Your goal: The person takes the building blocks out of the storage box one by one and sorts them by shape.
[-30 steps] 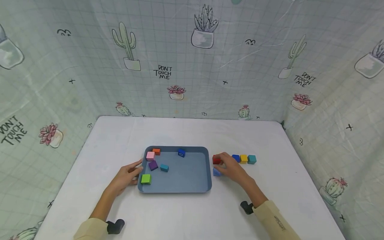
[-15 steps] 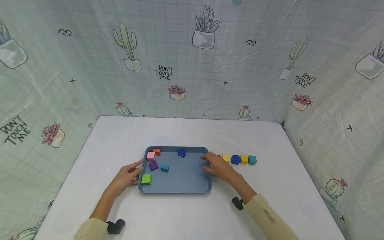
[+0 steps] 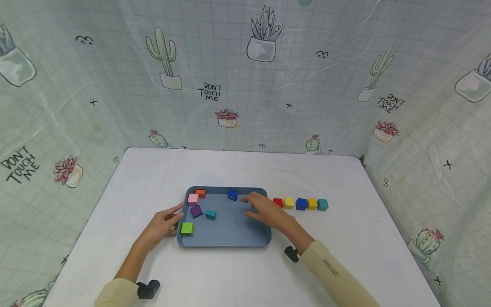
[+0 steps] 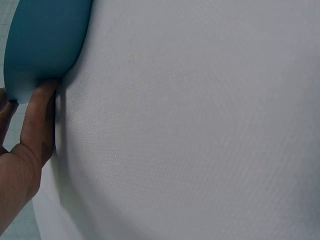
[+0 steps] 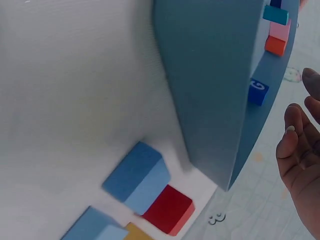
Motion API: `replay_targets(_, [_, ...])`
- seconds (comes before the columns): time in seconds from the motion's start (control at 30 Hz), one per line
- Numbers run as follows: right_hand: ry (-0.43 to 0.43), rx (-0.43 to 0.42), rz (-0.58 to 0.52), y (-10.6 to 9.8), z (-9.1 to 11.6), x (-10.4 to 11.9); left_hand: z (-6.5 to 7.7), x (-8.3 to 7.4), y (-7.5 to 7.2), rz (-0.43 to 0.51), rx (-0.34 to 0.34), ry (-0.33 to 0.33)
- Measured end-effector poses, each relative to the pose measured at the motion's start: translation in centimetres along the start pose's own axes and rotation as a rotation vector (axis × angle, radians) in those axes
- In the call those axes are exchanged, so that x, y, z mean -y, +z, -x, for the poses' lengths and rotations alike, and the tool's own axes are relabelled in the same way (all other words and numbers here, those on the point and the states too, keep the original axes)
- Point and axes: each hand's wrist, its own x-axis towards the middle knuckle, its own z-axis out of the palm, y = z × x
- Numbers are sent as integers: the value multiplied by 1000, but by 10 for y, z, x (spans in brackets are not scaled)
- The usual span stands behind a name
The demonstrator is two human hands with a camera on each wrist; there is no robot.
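A blue-grey tray lies on the white table. My left hand holds its left edge; in the left wrist view, fingers press against the tray's outer wall. My right hand hovers over the tray's right part, fingers loosely bent and nothing seen between them. Nearest to its fingertips is a blue block with a letter on it. Along the tray's left side sit an orange block, a pink block, a purple block, a teal block and a green block.
Right of the tray stands a row: a red block, a yellow block, a dark blue block, another yellow block and a teal cube. A light blue block, beside the red one, is mostly hidden from the head view.
My right hand has let go of the red block by the row and moved left over the tray, towards the lettered blue block. My left hand stays at the tray's edge.
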Motion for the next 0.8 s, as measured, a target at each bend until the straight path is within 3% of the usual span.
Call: replay_targets(0.8, [-135,56,116,7,-41,26,0,-3,0,1,2,-5])
